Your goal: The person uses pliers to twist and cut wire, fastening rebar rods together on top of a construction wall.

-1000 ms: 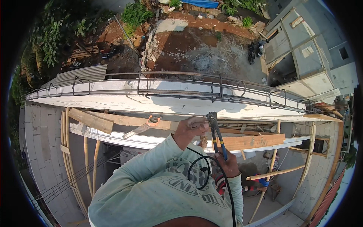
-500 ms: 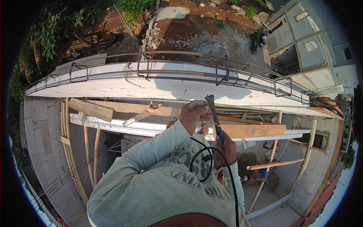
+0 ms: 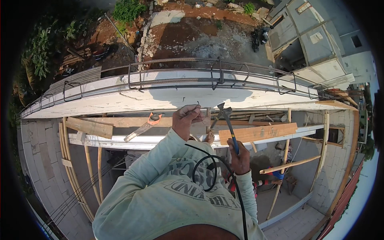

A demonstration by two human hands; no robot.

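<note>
My left hand (image 3: pixel 186 120) is closed in a pinch, with a thin dark nail (image 3: pixel 198 103) poking up from the fingertips. My right hand (image 3: pixel 239 159) grips the blue handle of a hammer (image 3: pixel 230 127), low on the grip. The hammer's dark head points away from me, just right of my left hand and apart from it. Beyond both hands runs a white block wall (image 3: pixel 160 96), partly in shadow, with a small dark mark in its face. A black cable (image 3: pixel 237 196) loops in front of my shirt and passes my right forearm.
Steel rebar (image 3: pixel 172 82) runs along the wall top. A handsaw (image 3: pixel 145 127) with an orange handle lies on boards to the left. A wooden plank (image 3: pixel 260 133) crosses on the right, above bamboo poles (image 3: pixel 285 160). Another person's arm (image 3: pixel 264 182) shows lower down, right of me.
The hammer head has moved away from my left fingertips, opening a gap between them. My left hand sits farther left, and the whole view has shifted slightly.
</note>
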